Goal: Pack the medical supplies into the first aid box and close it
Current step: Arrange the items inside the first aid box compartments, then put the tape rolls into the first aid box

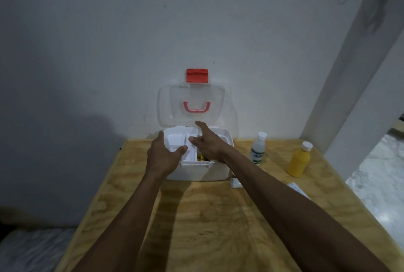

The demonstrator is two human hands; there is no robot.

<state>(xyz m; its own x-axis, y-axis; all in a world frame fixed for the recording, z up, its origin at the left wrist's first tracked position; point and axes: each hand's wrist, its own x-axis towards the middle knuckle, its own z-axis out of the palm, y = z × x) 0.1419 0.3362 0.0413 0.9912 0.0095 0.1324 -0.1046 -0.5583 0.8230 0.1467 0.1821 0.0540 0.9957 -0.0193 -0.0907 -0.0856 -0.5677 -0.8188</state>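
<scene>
The white first aid box (196, 172) stands at the far edge of the wooden table, its clear lid (172, 105) raised against the wall, with a red handle and a red latch (197, 75) on top. A white inner tray (177, 140) sits in the left half of the box. My left hand (162, 156) grips the tray's left side, thumb over its front edge. My right hand (206, 143) hovers over the tray's right edge, index finger stretched out, holding nothing. Yellow and red items (200, 158) show inside the box under my right hand.
A clear bottle with a white cap (258, 148) and a yellow bottle (299, 159) stand right of the box. A small white packet (235, 183) and a flat white strip (298, 189) lie near my right forearm. The table (196, 217) ends at the wall.
</scene>
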